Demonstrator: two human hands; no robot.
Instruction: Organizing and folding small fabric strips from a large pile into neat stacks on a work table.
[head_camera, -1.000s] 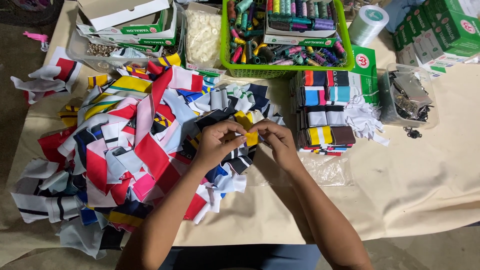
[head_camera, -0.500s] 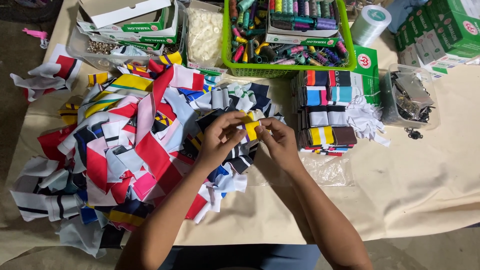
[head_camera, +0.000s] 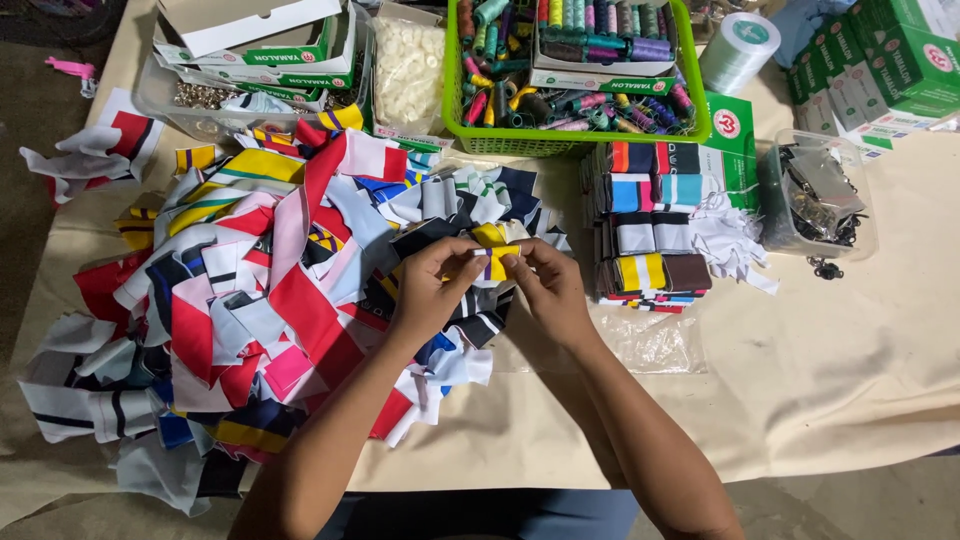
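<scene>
Over the middle of the cloth-covered tabletop (head_camera: 860, 370), both hands pinch one small yellow, white and dark striped fabric strip (head_camera: 494, 262), held just above the loose heap of striped fabric offcuts (head_camera: 250, 300) that spreads across the left half. The left hand (head_camera: 432, 290) has its grip clamped on the strip's left end, thumb on top; the right hand (head_camera: 545, 285) has its grip clamped on the right end, so the piece sits stretched between the fingertips. To do this well, I judge the edges should be lined up squarely and the fold kept taut, with the pinch close to the ends so the stripes stay matched.

Just right of the hands stands a neat stack of folded striped fabric bands (head_camera: 655, 225), with a clear plastic bag (head_camera: 650, 340) lying flat below it. Behind, a green plastic basket of thread spools (head_camera: 575, 70) sits at the far edge, and a clear tub of metal clips (head_camera: 815, 200) lies further right. Bare dark floor shows at the left and bottom margins.
</scene>
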